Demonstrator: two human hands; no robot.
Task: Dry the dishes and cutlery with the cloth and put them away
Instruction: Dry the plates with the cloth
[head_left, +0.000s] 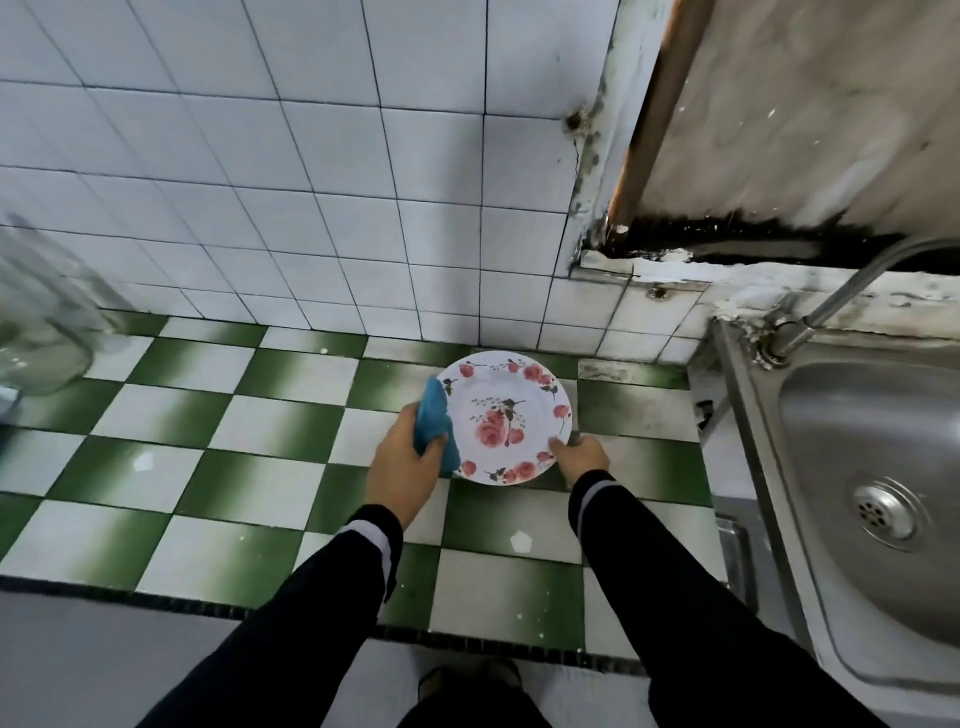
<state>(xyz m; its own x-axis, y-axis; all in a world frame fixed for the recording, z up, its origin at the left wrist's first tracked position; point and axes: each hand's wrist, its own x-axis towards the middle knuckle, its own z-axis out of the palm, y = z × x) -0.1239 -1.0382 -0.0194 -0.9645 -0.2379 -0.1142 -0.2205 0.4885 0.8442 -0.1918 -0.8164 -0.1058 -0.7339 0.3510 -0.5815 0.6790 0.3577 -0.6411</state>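
Green-and-white checked tiles cover the counter (197, 457) beneath a white tiled wall (311, 182). At far left stands a blurred glass jar (41, 322). The left hand (402, 467) bunches a blue cloth (434, 421) in curled fingers, pressing it to the left rim of the rose-patterned plate (506, 410) held over the counter. The right hand (582, 457) pinches the plate's lower right rim, thumb on top. Further right lies a steel sink (857, 467) with its tap (831, 306).

Plate (506, 415) above counter (234, 441) — left hand (402, 467) with cloth (435, 421) at left rim, right hand (582, 457) at right rim. Sink (852, 447) rightward, tap (841, 296) behind it — jar (47, 322) far left.
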